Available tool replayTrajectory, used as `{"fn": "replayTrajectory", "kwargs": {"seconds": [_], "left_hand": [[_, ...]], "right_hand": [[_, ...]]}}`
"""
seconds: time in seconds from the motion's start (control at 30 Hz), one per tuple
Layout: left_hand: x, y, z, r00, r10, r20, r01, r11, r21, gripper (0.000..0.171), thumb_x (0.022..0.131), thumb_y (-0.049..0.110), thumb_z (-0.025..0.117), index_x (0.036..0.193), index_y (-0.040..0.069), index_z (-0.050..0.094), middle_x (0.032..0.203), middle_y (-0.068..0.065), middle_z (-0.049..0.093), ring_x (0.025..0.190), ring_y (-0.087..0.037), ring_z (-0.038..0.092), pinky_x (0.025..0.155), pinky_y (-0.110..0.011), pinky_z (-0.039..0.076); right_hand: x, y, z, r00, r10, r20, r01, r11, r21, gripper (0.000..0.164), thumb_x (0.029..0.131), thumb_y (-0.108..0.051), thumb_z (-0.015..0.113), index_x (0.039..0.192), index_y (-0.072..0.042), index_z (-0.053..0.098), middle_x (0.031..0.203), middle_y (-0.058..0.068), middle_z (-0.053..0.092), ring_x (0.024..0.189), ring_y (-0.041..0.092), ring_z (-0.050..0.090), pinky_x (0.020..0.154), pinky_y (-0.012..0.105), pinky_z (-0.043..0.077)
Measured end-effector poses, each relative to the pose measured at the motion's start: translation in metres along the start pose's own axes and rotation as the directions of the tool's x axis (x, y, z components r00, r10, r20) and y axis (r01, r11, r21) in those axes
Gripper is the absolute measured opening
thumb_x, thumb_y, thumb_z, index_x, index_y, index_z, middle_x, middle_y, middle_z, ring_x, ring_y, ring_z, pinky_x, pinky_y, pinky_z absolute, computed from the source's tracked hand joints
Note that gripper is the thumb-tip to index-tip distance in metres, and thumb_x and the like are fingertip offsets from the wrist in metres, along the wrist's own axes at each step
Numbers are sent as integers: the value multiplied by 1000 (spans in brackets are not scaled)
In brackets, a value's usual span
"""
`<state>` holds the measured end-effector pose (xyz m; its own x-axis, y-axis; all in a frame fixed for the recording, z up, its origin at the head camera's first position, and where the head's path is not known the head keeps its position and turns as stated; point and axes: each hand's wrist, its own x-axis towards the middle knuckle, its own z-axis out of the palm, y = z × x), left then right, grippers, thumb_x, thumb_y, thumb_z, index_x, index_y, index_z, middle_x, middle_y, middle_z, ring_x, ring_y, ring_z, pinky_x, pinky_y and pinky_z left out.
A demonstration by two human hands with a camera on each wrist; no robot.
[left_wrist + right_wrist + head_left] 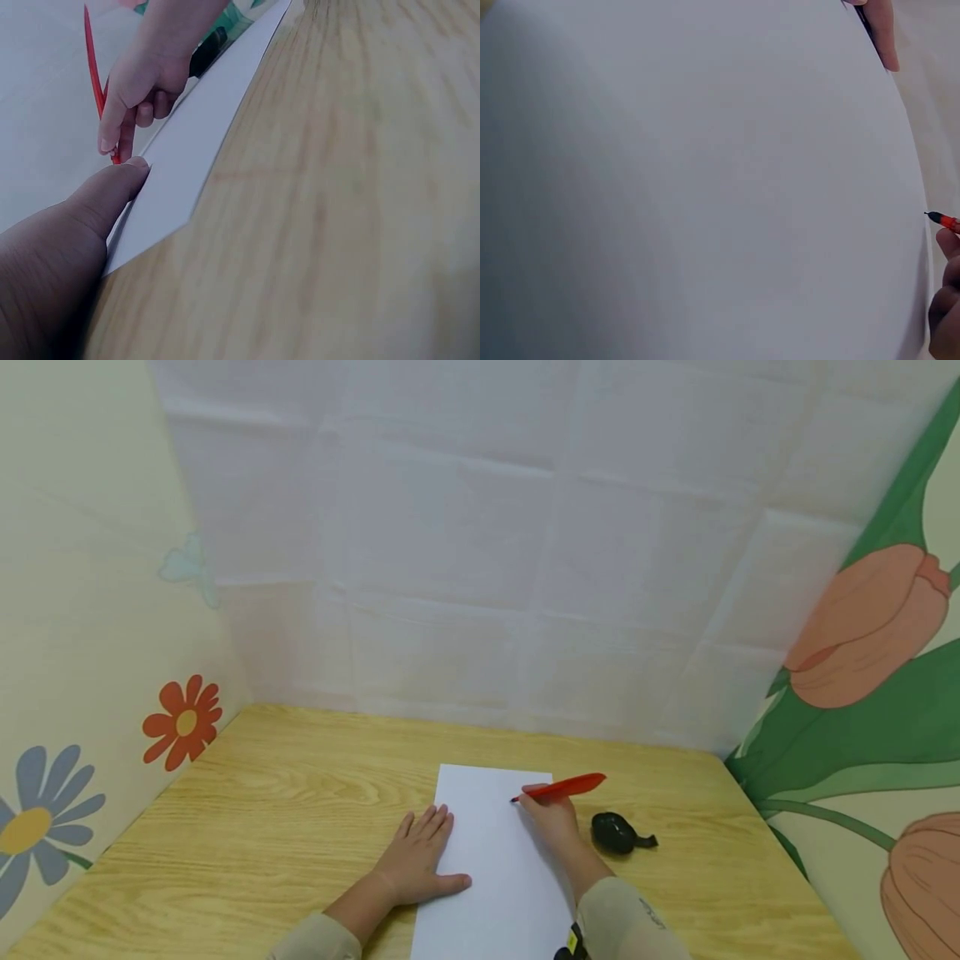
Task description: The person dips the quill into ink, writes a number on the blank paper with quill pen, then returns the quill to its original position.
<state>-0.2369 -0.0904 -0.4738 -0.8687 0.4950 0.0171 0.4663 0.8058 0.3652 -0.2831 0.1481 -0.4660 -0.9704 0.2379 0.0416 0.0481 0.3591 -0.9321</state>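
Observation:
A white sheet of paper [495, 868] lies lengthwise on the table in front of me. My left hand [417, 863] rests flat at its left edge, fingers straight and pointing away, thumb over the paper. My right hand [557, 825], near the upper right part of the sheet, pinches a red feather-shaped pen [572, 786] between thumb and fingers. The pen's dark tip points left, close over the paper, and its feather end slants up to the right. In the right wrist view, the black pen tip [935, 217] shows at the sheet's edge.
Right of my right hand, a glossy black rounded thing [614, 833] with a narrow stem lies on the wood-grain table [300, 793]. A white sheet [450, 568] hangs behind the table. Flower-patterned walls [97, 635] stand on both sides.

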Motion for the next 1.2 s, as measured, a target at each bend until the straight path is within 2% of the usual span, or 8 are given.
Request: {"fn": "replayTrajectory", "kwargs": {"seconds": [0.27,0.73,1.2], "left_hand": [[0,0,1,1000,1,-2,-1,1000,-1,103,83,71,56,151,-3,31,161,-19,26,151,-35,20,121,-58,9],[1,-1,1,1000,0,4,0,1000,-6,103,83,70,57,151,-3,31,161,-19,25,151,-35,19,121,-58,9],[0,0,0,1000,-7,14,7,1000,-9,104,83,71,56,152,-2,30,161,-18,25,152,-34,18,121,-58,8]], "right_hand": [[2,2,1,1000,28,-2,-28,999,-18,22,88,-14,69,105,1,71,103,19,72,90,23,66,88,40,56],[1,0,3,998,61,22,-61,998,-15,25,88,-17,70,107,0,70,106,18,71,96,28,65,94,45,54],[-3,-2,6,997,55,57,-54,998,-11,27,88,-17,70,109,1,69,108,19,71,97,28,65,95,46,53]]}}
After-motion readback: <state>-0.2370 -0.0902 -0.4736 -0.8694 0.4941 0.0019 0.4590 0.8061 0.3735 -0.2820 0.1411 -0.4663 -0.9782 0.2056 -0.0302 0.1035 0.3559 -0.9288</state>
